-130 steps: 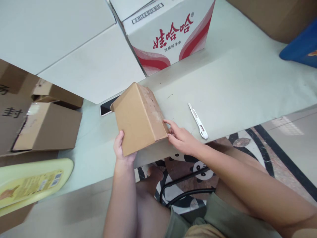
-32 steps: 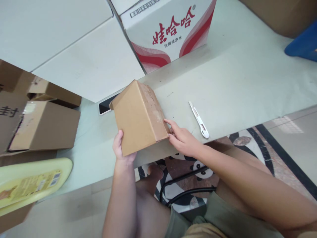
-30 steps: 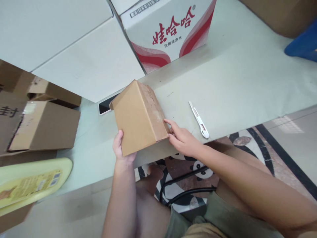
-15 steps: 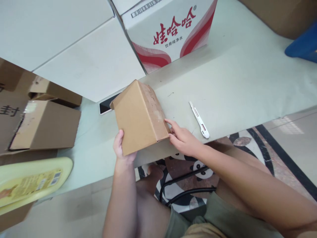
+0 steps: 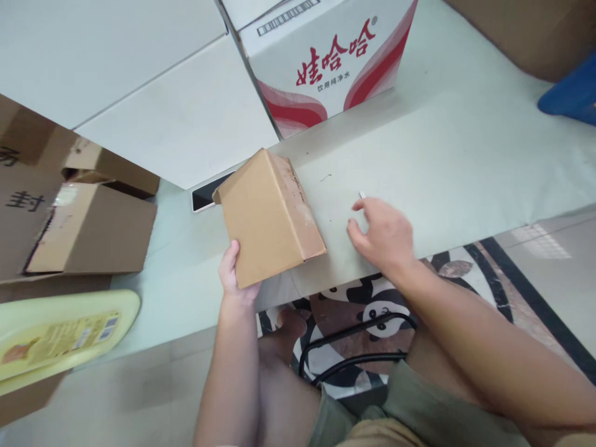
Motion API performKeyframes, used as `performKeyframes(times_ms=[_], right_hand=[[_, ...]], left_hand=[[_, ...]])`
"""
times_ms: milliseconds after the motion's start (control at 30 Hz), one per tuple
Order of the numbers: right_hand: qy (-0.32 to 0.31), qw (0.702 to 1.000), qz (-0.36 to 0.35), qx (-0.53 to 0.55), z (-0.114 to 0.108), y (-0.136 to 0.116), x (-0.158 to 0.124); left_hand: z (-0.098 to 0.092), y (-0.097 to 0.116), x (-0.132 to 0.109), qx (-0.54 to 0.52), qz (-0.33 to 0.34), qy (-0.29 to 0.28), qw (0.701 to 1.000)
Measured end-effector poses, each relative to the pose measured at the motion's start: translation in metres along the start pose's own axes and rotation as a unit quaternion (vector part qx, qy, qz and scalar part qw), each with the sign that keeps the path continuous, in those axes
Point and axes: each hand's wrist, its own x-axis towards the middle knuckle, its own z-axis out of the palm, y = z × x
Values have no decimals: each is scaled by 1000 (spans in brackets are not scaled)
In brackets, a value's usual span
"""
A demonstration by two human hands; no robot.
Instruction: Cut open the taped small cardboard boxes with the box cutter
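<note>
- Head view, by count: two hands, one small cardboard box (image 5: pixel 270 217), one slim white tool (image 5: pixel 362 195), one phone (image 5: pixel 205 195), one printed carton (image 5: pixel 326 56), two open brown cartons (image 5: pixel 93 230) at the left, one yellow pack (image 5: pixel 60 338) and one blue object (image 5: pixel 570 93) at the far right edge.
- The small cardboard box stands tilted at the near edge of the surface (image 5: pixel 465 155), raised on one side so that its broad plain face slopes towards the camera.
- It is brown corrugated board, rectangular with sharp folds. The narrow right face is scuffed and pale where the outer paper has torn away.
- The left hand (image 5: pixel 233 279) has its grip pinching the box's near left corner, thumb on the upper face and fingers hidden beneath.
- The right hand (image 5: pixel 384 236) lies on the surface just right of the box, apart from it, with its fingers loosely curled over the slim white tool. Only the tool's tip shows, so I cannot tell whether the grip is closed on it.
- The phone, flat and dark-screened, lies partly hidden behind the box.
- The printed carton is glossy white with red waves and red characters.
- The surface is matte and pale green-grey.
- The yellow pack is smooth, with rounded corners and a printed label.
</note>
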Motion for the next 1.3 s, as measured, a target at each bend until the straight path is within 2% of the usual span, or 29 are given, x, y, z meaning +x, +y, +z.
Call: performKeyframes(times_ms=[67,133,233,267,333,400,467,567,700,800,867,933,1133,1300], right_hand=[[-19,994,65,-83,-8,10,6],[-82,981,109,-137,-13,18,9],[-143,970,121,-157,-15,23,9],[-145,971,114,-152,-14,22,8],[-130,979,94,-128,-12,20,7],[-90,989,76,-88,-10,16,6],[-43,996,68,-28,-8,12,5],[1,994,55,91,-4,7,6],[38,974,34,221,-2,1,15],[117,960,6,255,-4,-6,24],[171,952,-39,251,-9,-15,27],[193,949,-96,231,-18,-27,27],[169,952,-225,122,-47,-56,7],[160,951,-251,87,-54,-58,0]], left_hand=[[0,-1,0,1,-3,8,1000],[2,-2,-1,12,-5,8,1000],[7,-3,-5,30,26,4,999],[9,-2,-8,35,72,6,997],[11,2,-14,62,222,13,973],[10,8,-21,135,379,13,916],[6,13,-26,231,458,-1,858],[0,13,-28,313,467,-16,827],[-3,7,-28,329,476,6,816],[-6,5,-27,330,467,-9,821],[-9,5,-27,342,447,-16,826],[-12,6,-27,355,432,-12,829],[-9,7,-32,351,406,5,844],[-4,7,-37,343,418,5,841]])
